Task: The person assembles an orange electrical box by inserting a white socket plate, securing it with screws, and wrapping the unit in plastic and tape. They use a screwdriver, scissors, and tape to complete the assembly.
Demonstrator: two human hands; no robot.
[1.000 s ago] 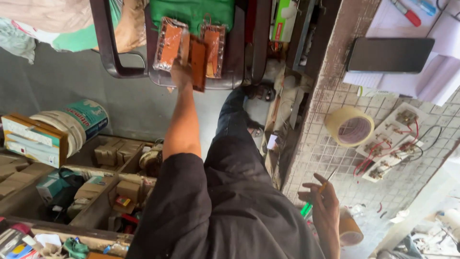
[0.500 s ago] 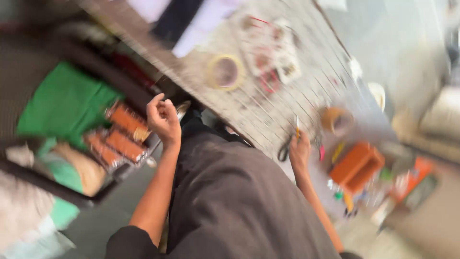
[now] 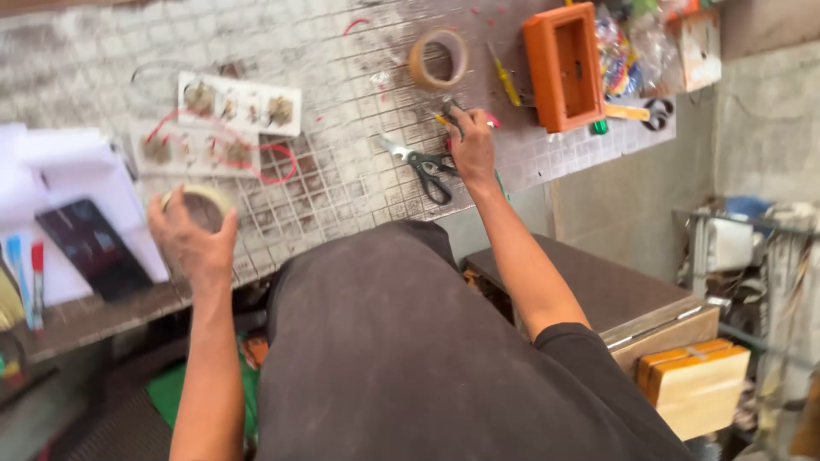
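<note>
Hands working apart: left hand [image 3: 192, 243] hovering loosely open over a tape roll [image 3: 198, 205] at the counter's [image 3: 342, 183] near edge; right hand [image 3: 471, 149] pinching a small tool beside the scissors [image 3: 427, 166], steadying it there.

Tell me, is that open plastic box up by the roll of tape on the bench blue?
Not blue: the open plastic box is orange, as the head view shows. It does stand by the roll of tape on the bench.
</note>
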